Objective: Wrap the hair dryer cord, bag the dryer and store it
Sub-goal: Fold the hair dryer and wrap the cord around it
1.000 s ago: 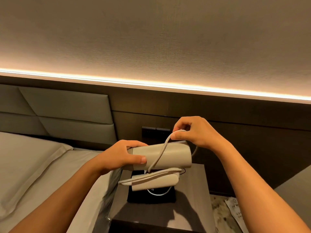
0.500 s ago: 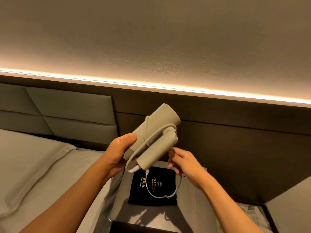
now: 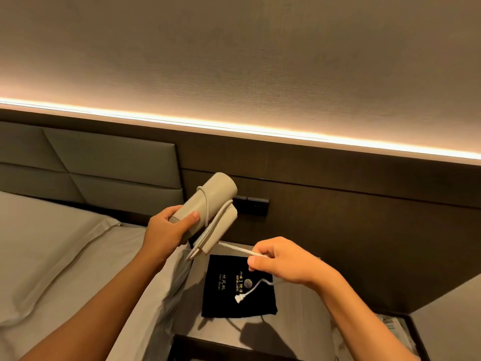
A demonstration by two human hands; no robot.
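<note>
two hands busy — left hand (image 3: 166, 230) grips hair dryer (image 3: 208, 201), right hand (image 3: 283, 259) pinches cord (image 3: 235, 248).

Beige folded dryer (image 3: 208, 204) tilted, cord (image 3: 235, 248) looped round — black bag (image 3: 223, 300) lying flat.

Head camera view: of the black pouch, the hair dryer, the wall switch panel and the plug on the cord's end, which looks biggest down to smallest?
1. Black pouch and hair dryer: look alike, and the dryer is held nearer the camera.
2. Wall switch panel.
3. Plug.
</note>
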